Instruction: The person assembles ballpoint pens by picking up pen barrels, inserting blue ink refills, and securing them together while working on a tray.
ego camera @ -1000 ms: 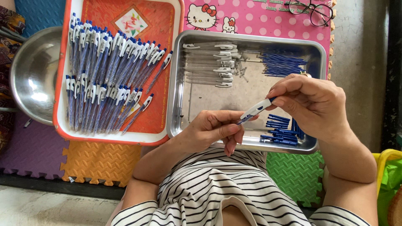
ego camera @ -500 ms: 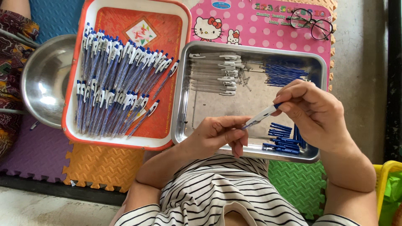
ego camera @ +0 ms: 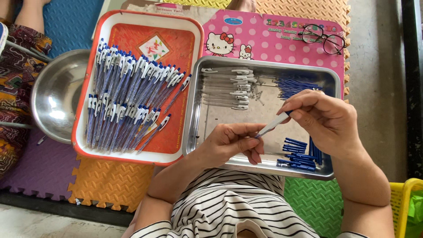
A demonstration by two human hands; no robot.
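A steel bowl [ego camera: 55,94] and a red tray [ego camera: 180,31] of assembled blue pens [ego camera: 128,103] flank the steel tray [ego camera: 220,158]. Above it, the left hand [ego camera: 231,143] and right hand [ego camera: 326,121] each pinch one end of a pen barrel [ego camera: 272,125]; aligning both ends squarely looks key. Bare tray floor lies below the hands.

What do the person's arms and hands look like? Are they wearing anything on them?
Both arms are bare, with no gloves on the left hand or right hand. No watch or bracelet shows. The black-and-white striped top seems short-sleeved, its sleeves ending near the picture's bottom edge.
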